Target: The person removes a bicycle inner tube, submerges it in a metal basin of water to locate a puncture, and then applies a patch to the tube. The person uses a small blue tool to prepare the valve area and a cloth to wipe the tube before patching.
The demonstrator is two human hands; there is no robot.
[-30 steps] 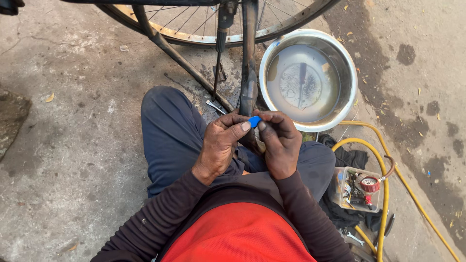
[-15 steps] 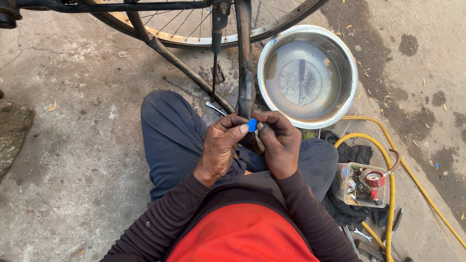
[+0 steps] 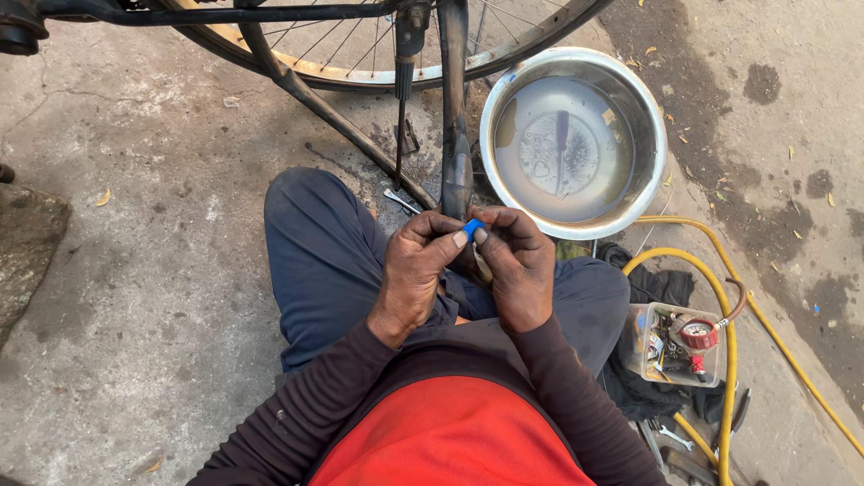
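My left hand (image 3: 417, 270) and my right hand (image 3: 515, 265) meet over my lap, fingertips pinched together on a small blue piece (image 3: 472, 228). Both thumbs and forefingers press on it, and most of it is hidden by the fingers. I sit on the ground with my knees in dark blue trousers (image 3: 315, 252). Just beyond my hands stands a bicycle frame tube (image 3: 454, 135) with the wheel rim (image 3: 360, 76) behind it.
A steel basin of murky water (image 3: 504, 99) sits at the upper right. A yellow hose (image 3: 729, 360) loops at the right around a clear plastic box of small tools with a red gauge (image 3: 697, 335). A wrench (image 3: 400, 201) lies by my knee. Concrete ground (image 3: 135, 270) spreads left.
The hands keep working the blue piece at the fingertips; it shows slightly less now. The view has shifted a little downward and left.
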